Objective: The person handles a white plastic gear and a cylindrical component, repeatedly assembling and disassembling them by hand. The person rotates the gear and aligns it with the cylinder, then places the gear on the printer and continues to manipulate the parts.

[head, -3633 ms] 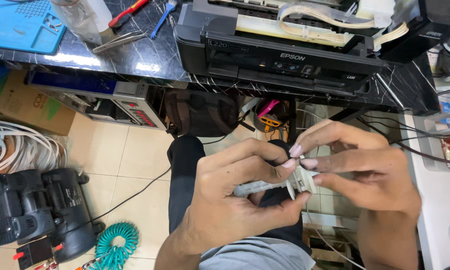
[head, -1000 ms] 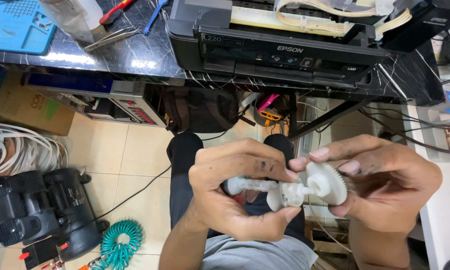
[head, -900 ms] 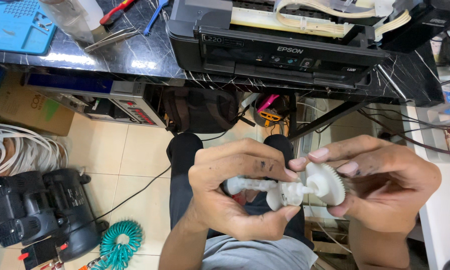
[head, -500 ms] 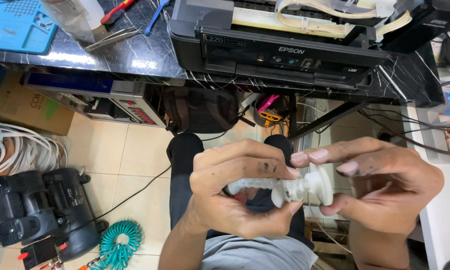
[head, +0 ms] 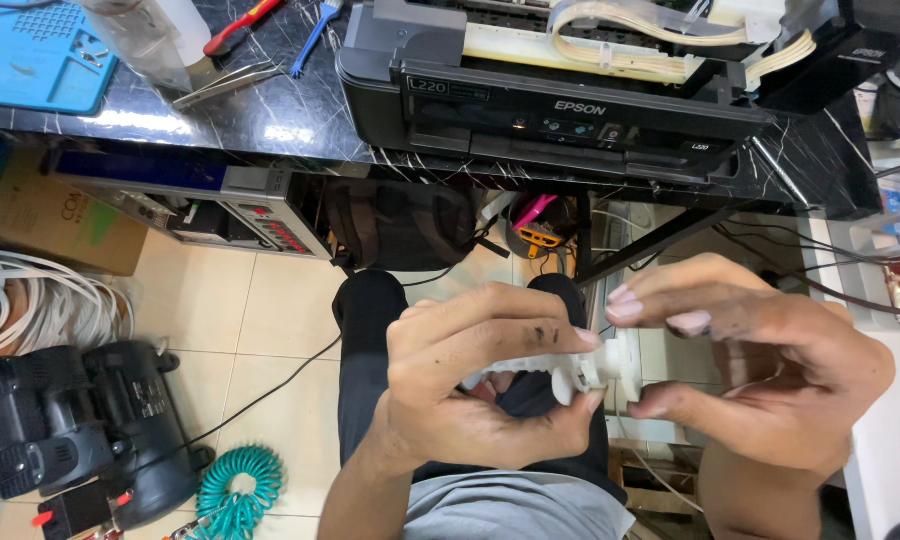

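Two hands meet over the lap: left hand (head: 475, 385) pinches the white plastic shaft (head: 530, 368), whose long axis runs nine to three o'clock; right hand (head: 770, 375) curls around its gear end (head: 620, 362) at three.

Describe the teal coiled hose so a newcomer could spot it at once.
Start at the black printer on the dark marble table, then drop to the tiled floor at lower left. Beside the black compressor lies the coiled hose, the only teal spiral; nearby cables are white.
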